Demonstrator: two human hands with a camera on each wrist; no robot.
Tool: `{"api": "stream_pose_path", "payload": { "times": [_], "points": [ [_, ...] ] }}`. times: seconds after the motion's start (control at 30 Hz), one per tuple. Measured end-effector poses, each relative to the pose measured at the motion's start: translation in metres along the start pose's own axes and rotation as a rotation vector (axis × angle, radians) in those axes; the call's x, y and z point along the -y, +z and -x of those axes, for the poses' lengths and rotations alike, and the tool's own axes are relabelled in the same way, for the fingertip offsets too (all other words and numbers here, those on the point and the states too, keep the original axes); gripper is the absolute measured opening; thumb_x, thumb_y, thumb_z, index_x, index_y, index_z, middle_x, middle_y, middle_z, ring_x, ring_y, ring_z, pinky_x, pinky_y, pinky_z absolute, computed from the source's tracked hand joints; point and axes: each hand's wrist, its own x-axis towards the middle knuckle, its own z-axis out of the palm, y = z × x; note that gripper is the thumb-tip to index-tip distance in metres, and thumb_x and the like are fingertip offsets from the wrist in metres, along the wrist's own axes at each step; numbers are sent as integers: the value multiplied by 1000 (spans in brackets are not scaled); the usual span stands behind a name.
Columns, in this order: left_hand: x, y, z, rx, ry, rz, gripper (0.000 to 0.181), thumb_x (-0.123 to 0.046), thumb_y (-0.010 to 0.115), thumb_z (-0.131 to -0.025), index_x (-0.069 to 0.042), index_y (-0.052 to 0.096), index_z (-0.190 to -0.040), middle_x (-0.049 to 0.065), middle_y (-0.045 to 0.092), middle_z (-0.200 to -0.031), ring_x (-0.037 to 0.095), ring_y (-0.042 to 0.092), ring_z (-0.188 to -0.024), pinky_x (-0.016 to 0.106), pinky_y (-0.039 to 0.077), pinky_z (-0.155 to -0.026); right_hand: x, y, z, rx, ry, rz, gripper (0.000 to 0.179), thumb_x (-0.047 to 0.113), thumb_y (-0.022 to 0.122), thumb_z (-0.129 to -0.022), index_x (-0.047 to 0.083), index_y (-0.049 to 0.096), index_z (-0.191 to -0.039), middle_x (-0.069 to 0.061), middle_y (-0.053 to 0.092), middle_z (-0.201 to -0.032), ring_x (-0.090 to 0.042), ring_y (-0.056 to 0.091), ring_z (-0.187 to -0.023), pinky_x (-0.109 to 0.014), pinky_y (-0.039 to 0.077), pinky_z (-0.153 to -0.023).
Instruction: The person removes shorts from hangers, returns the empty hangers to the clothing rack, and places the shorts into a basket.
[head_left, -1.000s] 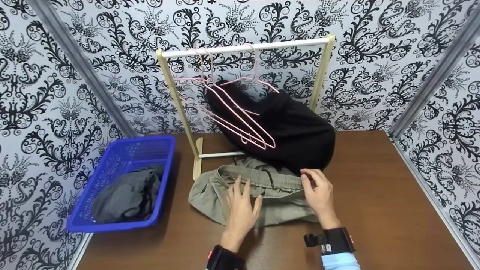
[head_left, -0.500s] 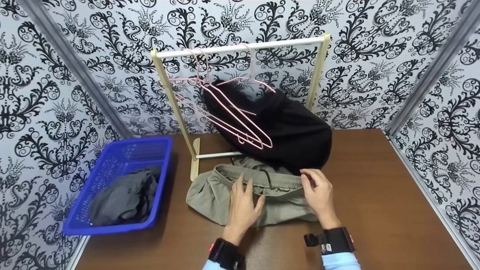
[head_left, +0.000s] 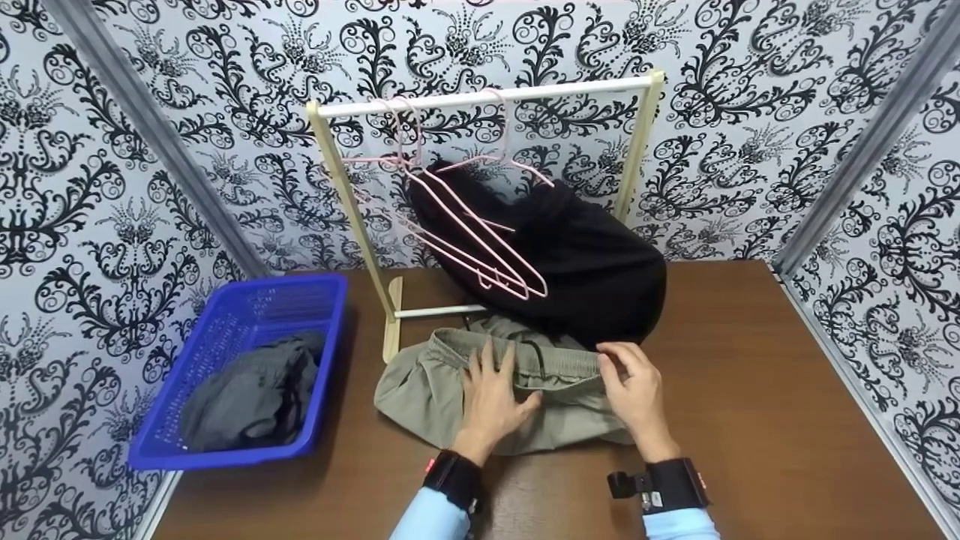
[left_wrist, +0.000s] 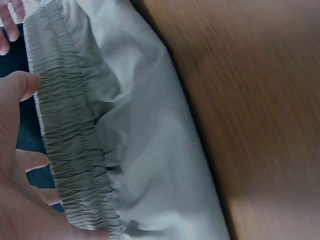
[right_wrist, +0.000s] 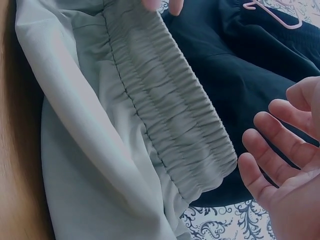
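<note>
A pair of olive-khaki pants (head_left: pixel 570 427) lies on the table, its elastic waistband (right_wrist: pixel 167 100) partly gaping and a dark drawstring (head_left: pixel 537 356) showing. My left hand (head_left: pixel 489 405) reaches over the left half of the waistband with fingers spread. In the left wrist view, the thumb and fingertips of that hand (left_wrist: pixel 9 120) lie along the band's edge. At the band's right end is my right hand (head_left: pixel 636 386), thumb and forefinger close to it in the head view. The right wrist view shows this hand (right_wrist: pixel 295 175) with loosely bent fingers just beside the band, gripping nothing.
Behind the pants stands a small clothes rack (head_left: pixel 570 88) with pink hangers (head_left: pixel 541 289). One hanger carries a black garment (head_left: pixel 607 277) that droops onto the table (head_left: pixel 765 390). A blue basket (head_left: pixel 225 455) at the left holds a dark grey garment (head_left: pixel 244 397).
My left hand has shifted slightly right and forward, its fingers reaching farther over the waistband. My right hand has hardly moved, and the pants lie much as before.
</note>
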Motion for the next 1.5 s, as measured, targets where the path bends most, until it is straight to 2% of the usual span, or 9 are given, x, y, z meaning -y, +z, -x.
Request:
{"api": "stream_pose_path", "payload": {
  "times": [0.13, 0.3, 0.5, 0.8, 1.1, 1.33, 1.5],
  "points": [
    [2, 2, -5, 70, -15, -51, 98, -53, 83, -77, -11, 44, -156, 28, 30, -162, 58, 31, -144, 77, 33, -107, 0, 3, 2, 14, -7, 0, 14, -6, 69, -91, -1, 76, -103, -13, 73, -102, -6, 64, -80, -7, 47, -73],
    [7, 10, -10, 101, -28, -89, 104, -60, 83, -75, -16, 41, -159, 28, 29, -163, 58, 32, -144, 77, 30, -108, 3, 7, 5, 31, -27, -7, 15, -7, 68, -91, -3, 75, -104, -13, 72, -102, -10, 65, -80, -8, 47, -74],
    [12, 18, -11, 133, -65, -88, 111, -67, 83, -71, -21, 36, -162, 25, 24, -166, 59, 31, -144, 78, 25, -110, 6, 14, 10, 49, -59, -33, 15, -8, 67, -91, -5, 75, -104, -13, 72, -100, -16, 65, -79, -9, 48, -73],
    [6, 24, -20, 257, -133, -211, 122, -84, 75, -64, -33, 28, -164, 21, 16, -170, 61, 24, -146, 81, 21, -109, 6, 18, 13, 52, -68, -12, 15, -8, 70, -90, -3, 75, -103, -13, 71, -99, -15, 66, -79, -9, 48, -71],
    [5, 34, -22, 313, -123, -352, 130, -94, 68, -56, -38, 24, -164, 23, 15, -170, 63, 27, -144, 83, 24, -106, 6, 21, 15, 70, -27, 16, 14, -5, 72, -90, -2, 76, -103, -10, 71, -99, -12, 64, -78, -9, 46, -71],
    [4, 36, -25, 381, -141, -380, 130, -97, 64, -55, -42, 19, -164, 22, 12, -171, 61, 26, -146, 84, 20, -107, 6, 24, 14, 54, -91, 57, 14, -5, 73, -89, 1, 76, -102, -11, 73, -100, -17, 67, -77, -12, 48, -69],
    [0, 35, -28, 405, -141, -386, 127, -98, 64, -56, -41, 26, -163, 20, 19, -170, 57, 29, -147, 82, 28, -105, 5, 26, 15, 62, -75, 45, 15, -5, 71, -90, 1, 76, -102, -9, 72, -96, -14, 66, -76, -13, 47, -67]
  ]
}}
